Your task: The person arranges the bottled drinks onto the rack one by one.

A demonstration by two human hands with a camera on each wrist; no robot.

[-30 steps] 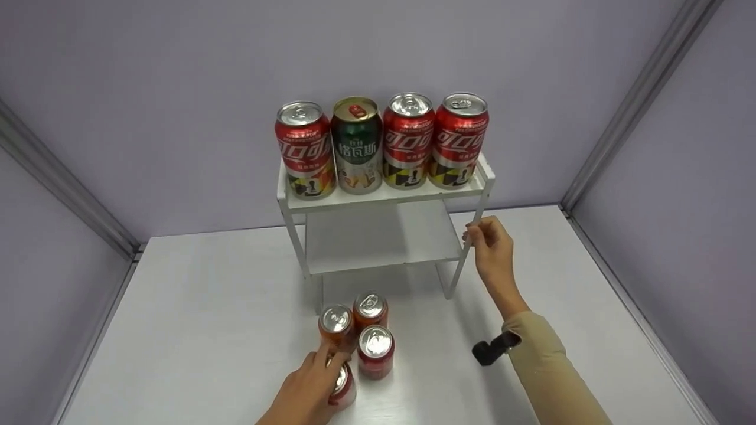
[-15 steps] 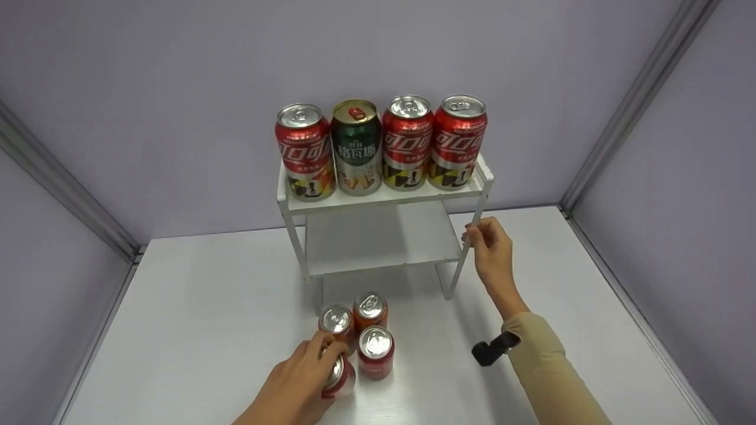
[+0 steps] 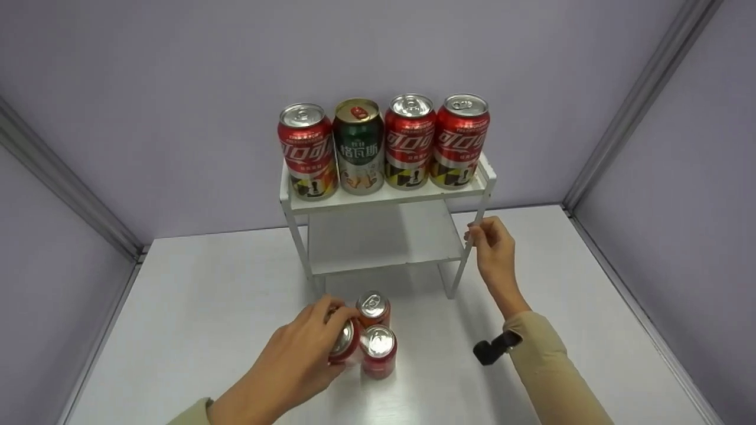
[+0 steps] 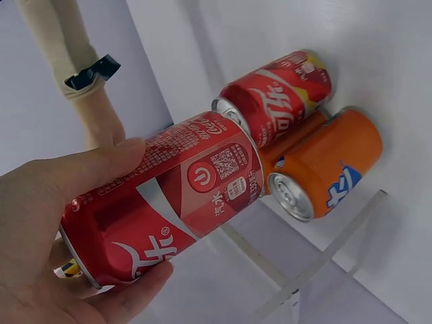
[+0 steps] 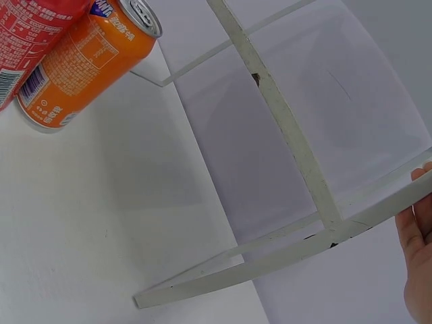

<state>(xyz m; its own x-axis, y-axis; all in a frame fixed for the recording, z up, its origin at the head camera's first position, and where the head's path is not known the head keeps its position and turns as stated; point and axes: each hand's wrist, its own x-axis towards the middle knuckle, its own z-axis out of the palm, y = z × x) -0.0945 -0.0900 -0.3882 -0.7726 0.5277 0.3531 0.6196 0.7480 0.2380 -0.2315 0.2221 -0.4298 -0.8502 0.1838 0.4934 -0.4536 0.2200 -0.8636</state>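
My left hand [image 3: 295, 354] grips a red cola can [image 4: 169, 196] around its side, and the can is raised off the table. Just beyond it stand another red cola can [image 3: 378, 359] and an orange soda can [image 3: 374, 313]. A second orange can shows in the left wrist view, where the two orange cans [image 4: 344, 162] stand side by side; in the head view my left hand hides one. A white shelf rack [image 3: 387, 202] stands behind the cans. My right hand [image 3: 495, 248] holds its right upright, thumb and fingers around the bar.
On the rack's top shelf stand red cola cans [image 3: 407, 147] and one green-and-white can [image 3: 359, 150] in a row. The middle shelf [image 3: 381, 236] lies below. Grey walls [image 3: 177, 118] enclose the back and sides of the white table [image 3: 201, 301].
My left hand has lifted the red cola can from the table and moved it forward, over the nearer orange can. My right hand has stayed on the rack's upright.
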